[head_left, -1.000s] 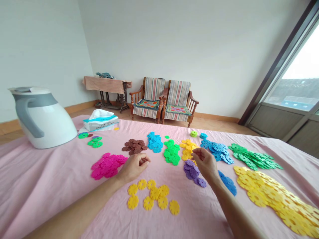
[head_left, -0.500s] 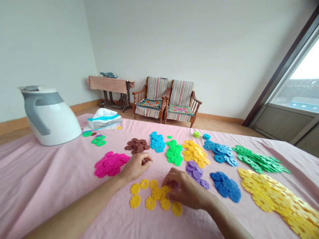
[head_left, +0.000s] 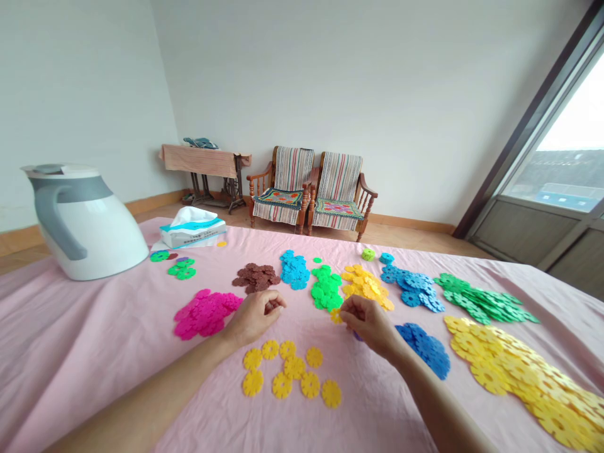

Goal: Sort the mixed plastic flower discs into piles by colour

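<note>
Several yellow snowflake discs [head_left: 289,374] lie flat on the pink cloth [head_left: 94,352] in front of me. My right hand [head_left: 370,324] hovers above them, its fingers pinched on one yellow disc [head_left: 336,315]. The purple discs are mostly hidden behind that hand. My left hand [head_left: 255,316] rests on the cloth beside the magenta pile [head_left: 204,313], its fingers curled together; what it holds, if anything, is hidden. Behind the hands lie piles of brown [head_left: 256,277], cyan [head_left: 293,269], green [head_left: 325,288] and orange-yellow discs [head_left: 367,284].
A white kettle [head_left: 82,220] stands at the far left, with a tissue pack [head_left: 192,229] behind it. Blue piles [head_left: 423,340], a dark green pile [head_left: 481,301] and a large yellow pile [head_left: 523,368] fill the right side. Two wooden chairs [head_left: 311,192] stand by the wall.
My right hand came from the purple pile down onto the yellow discs, then lifted away to the right with one yellow disc pinched. The left hand stayed put.
</note>
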Motion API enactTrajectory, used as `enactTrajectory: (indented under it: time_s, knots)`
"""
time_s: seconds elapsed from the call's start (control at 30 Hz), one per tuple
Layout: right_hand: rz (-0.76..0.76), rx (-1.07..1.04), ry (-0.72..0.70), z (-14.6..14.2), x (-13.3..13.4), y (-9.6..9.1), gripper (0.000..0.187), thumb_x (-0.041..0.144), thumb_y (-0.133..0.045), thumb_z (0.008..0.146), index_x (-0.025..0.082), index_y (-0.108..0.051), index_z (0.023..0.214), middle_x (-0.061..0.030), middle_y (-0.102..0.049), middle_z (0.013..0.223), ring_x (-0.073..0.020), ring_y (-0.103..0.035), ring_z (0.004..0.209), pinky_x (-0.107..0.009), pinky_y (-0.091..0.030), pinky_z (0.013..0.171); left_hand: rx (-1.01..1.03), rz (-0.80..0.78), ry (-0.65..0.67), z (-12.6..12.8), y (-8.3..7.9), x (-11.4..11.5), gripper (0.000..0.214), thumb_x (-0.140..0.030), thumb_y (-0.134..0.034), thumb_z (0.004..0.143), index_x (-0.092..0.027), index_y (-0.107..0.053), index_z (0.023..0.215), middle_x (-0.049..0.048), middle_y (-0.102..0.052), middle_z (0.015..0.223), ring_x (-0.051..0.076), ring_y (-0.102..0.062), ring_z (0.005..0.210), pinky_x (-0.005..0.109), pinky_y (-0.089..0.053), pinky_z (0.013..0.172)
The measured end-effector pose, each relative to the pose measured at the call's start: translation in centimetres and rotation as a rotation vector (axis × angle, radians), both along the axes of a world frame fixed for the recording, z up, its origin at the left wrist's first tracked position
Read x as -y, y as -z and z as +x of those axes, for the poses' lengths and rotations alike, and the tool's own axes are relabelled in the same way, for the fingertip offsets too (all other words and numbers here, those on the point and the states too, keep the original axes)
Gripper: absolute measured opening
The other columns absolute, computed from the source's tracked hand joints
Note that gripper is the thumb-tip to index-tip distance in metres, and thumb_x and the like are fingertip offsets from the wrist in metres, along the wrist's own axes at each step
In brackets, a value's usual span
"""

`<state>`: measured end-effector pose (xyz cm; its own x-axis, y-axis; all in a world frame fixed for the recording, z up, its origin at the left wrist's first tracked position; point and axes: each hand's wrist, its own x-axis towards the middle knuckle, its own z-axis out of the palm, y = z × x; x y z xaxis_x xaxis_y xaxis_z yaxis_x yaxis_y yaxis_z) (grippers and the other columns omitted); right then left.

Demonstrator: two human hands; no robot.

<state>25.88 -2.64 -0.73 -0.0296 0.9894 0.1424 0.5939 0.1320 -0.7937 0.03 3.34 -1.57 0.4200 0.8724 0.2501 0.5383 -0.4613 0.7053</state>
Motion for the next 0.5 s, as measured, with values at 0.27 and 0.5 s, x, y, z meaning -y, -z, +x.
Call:
enactTrajectory:
  time_s: [0.27,0.5]
  knots:
    - [0.147,0.104,0.528,5.4,-1.9,1.1,0.022,0.034,-0.049,0.075,0.017,-0.060,0.082,-0.0062,-0.067,0.072,-0.0182,-0.063,0.058,-0.027,-0.044,0.054,0.023,0.003,-0.001,0.0,0.1,0.0,0.015,-0.019,-0.051,0.073,-0.015,-0.065,0.076,0.0004,-0.060,0.063,0.014,-0.052,0.058,0.022,-0.038,0.054]
    - [0.150,0.259,0.405,4.8,-1.4,0.5,0.016,0.023,-0.049,0.073,0.018,-0.064,0.075,-0.0042,-0.067,0.071,-0.0195,-0.063,0.066,-0.028,-0.044,0.062,0.010,0.003,0.001,0.0,0.1,-0.1,0.016,-0.020,-0.051,0.073,-0.015,-0.065,0.077,0.0004,-0.060,0.063,0.014,-0.053,0.058,0.022,-0.037,0.053]
